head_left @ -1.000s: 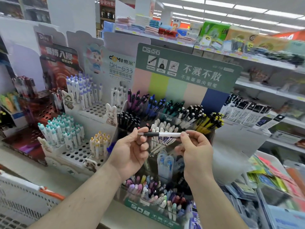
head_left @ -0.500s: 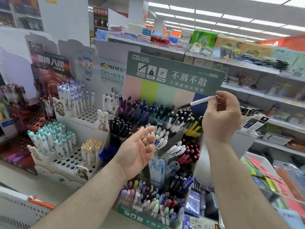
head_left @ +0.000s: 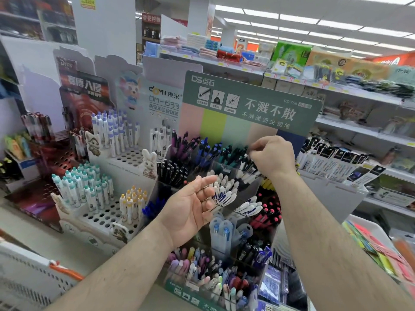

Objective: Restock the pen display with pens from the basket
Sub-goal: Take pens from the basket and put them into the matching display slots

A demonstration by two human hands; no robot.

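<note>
In the pen display (head_left: 224, 167), packed compartments; right hand (head_left: 272, 157) pinches a pen (head_left: 243, 163), left hand (head_left: 190, 209) slack.

Shop shelves (head_left: 359, 133); ceiling striplights (head_left: 314, 21)

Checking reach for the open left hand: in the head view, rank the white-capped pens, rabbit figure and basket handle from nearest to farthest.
From the left hand:
1. White-capped pens, just right of its fingertips.
2. Rabbit figure, up-left.
3. Orange basket handle, far lower left.
</note>
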